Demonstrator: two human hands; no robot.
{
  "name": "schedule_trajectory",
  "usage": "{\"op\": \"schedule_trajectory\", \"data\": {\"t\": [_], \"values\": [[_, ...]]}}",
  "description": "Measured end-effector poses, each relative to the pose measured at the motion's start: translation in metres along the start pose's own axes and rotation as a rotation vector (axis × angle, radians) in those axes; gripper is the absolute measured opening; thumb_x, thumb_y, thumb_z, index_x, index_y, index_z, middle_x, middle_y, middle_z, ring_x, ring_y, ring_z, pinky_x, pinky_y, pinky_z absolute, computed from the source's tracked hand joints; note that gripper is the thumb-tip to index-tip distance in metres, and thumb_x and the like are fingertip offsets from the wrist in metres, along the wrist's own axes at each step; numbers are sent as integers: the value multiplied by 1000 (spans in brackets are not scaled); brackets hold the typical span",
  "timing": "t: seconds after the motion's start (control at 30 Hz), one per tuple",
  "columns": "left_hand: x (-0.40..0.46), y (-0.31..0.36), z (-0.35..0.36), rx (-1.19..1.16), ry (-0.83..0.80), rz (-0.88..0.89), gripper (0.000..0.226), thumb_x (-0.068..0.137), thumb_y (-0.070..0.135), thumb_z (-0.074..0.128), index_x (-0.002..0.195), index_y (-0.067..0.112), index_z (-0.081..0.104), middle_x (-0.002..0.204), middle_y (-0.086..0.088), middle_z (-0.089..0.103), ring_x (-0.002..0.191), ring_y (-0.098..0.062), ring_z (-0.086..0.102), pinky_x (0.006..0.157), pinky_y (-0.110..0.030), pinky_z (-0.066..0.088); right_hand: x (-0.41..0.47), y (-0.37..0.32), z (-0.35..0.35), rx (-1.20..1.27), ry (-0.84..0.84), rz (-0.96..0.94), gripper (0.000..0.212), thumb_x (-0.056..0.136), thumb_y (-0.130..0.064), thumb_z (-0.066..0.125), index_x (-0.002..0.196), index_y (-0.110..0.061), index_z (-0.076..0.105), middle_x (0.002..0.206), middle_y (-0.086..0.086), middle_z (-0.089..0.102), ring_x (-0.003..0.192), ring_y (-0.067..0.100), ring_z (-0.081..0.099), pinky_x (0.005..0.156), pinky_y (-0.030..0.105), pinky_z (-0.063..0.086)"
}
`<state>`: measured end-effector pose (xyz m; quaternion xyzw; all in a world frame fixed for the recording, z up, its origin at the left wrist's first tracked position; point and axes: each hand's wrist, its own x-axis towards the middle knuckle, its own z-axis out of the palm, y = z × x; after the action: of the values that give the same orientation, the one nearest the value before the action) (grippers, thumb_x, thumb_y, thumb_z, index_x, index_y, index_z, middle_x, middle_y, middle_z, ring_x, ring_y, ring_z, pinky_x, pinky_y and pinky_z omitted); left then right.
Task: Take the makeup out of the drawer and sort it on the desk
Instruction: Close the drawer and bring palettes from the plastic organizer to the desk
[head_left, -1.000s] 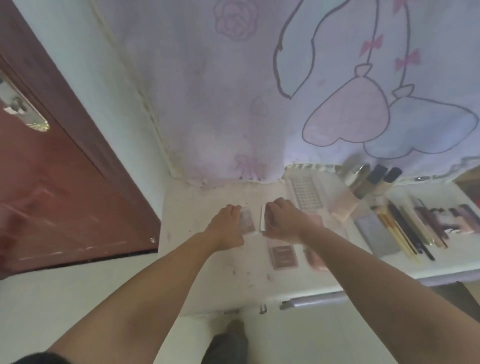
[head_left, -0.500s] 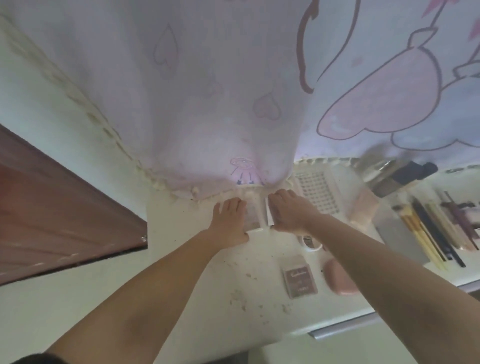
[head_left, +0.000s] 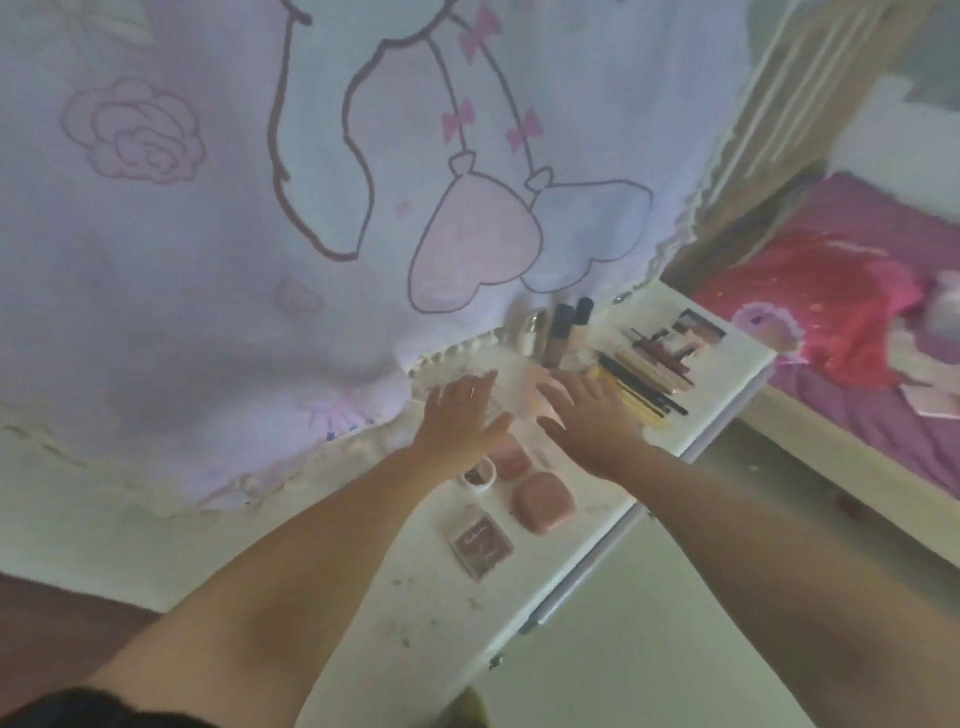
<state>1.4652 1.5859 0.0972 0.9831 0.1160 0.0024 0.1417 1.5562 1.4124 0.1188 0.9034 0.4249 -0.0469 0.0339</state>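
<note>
Makeup lies spread on the white desk (head_left: 426, 613). My left hand (head_left: 462, 415) hovers with straight, spread fingers over a clear gridded case (head_left: 452, 376). My right hand (head_left: 587, 421) is flat beside it with fingers extended, holding nothing. Just below the hands lie a small pink compact (head_left: 511, 460), a round pot (head_left: 478, 475), a pink rounded case (head_left: 543, 501) and a dark pink palette (head_left: 482, 543). Foundation bottles (head_left: 563, 330) stand at the back. Pencils and brushes (head_left: 644, 382) lie in a row to the right, with a palette (head_left: 693, 332) beyond.
A printed pink and white curtain (head_left: 311, 208) hangs behind the desk and touches its back edge. A bed with purple sheet (head_left: 883, 322) and red fabric lies to the right. The desk's front edge with a drawer handle (head_left: 587, 582) runs diagonally.
Both hands let go of the small items they held at the desk's back and moved right with fingers spread. The view swung right, bringing the bed into sight.
</note>
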Motion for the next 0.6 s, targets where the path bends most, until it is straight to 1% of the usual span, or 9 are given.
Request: {"op": "schedule_trajectory", "data": {"t": [0.03, 0.1, 0.13, 0.17, 0.23, 0.3, 0.4, 0.53, 0.6], "values": [[3, 24, 3, 26, 6, 65, 66, 94, 54, 24, 147, 15, 24, 143, -10, 39, 131, -27, 36, 110, -44, 25, -25, 17, 0, -18, -1, 69, 53, 99, -47, 19, 148, -25, 20, 157, 1, 15, 145, 21, 13, 117, 48, 4], [5, 75, 13, 43, 31, 213, 76, 91, 58, 6, 141, 11, 39, 133, -12, 51, 121, -30, 49, 104, -46, 36, -81, 49, 3, -43, -15, 206, 62, 94, -51, 2, 149, -26, 16, 159, 1, 10, 146, 21, 9, 118, 52, 2], [1, 102, 18, 33, 37, 274, 79, 92, 58, 2, 137, 10, 46, 127, -13, 56, 116, -30, 54, 101, -47, 40, -112, 63, 8, -43, -20, 278, 67, 91, -52, -2, 150, -26, 16, 159, 1, 11, 147, 22, 9, 118, 53, 2], [-4, 129, 26, 38, 41, 325, 80, 92, 58, 0, 137, 10, 46, 127, -13, 56, 117, -30, 54, 102, -49, 40, -145, 74, 15, -32, -24, 357, 70, 89, -53, -3, 149, -26, 18, 158, 2, 14, 147, 22, 11, 117, 55, 3], [-24, 187, 43, 89, -87, 417, 72, 92, 56, 6, 145, 14, 29, 142, -11, 41, 132, -28, 37, 112, -50, 24, -216, 90, 29, 22, -54, 528, 74, 86, -54, -3, 148, -25, 26, 156, 4, 23, 146, 23, 17, 115, 57, 5], [-53, 245, 65, 125, -209, 536, 62, 98, 49, 20, 149, 15, 15, 151, -9, 25, 140, -26, 21, 116, -49, 12, -294, 95, 47, 86, -89, 699, 80, 81, -55, -10, 150, -27, 19, 158, 2, 16, 147, 21, 11, 115, 55, 1], [-117, 324, 101, 178, -295, 742, 62, 99, 47, 25, 150, 14, 9, 152, -9, 20, 141, -25, 16, 115, -49, 11, -410, 80, 77, 182, -104, 923, 87, 73, -55, -19, 151, -28, 7, 160, -1, 1, 147, 19, -1, 115, 52, -7], [-227, 409, 150, 242, -442, 990, 63, 99, 47, 25, 151, 18, 5, 156, -7, 15, 144, -23, 10, 116, -50, 3, -551, 28, 117, 299, -157, 1195, 80, 79, -57, -14, 151, -27, 5, 160, -1, -1, 147, 18, -5, 116, 53, -6], [-282, 440, 169, 286, -487, 1116, 62, 99, 47, 23, 151, 18, 5, 156, -6, 14, 144, -23, 10, 116, -51, 1, -613, -2, 133, 347, -184, 1323, 91, 69, -56, -21, 151, -27, 5, 160, -1, -1, 147, 17, -4, 116, 53, -4]]}}
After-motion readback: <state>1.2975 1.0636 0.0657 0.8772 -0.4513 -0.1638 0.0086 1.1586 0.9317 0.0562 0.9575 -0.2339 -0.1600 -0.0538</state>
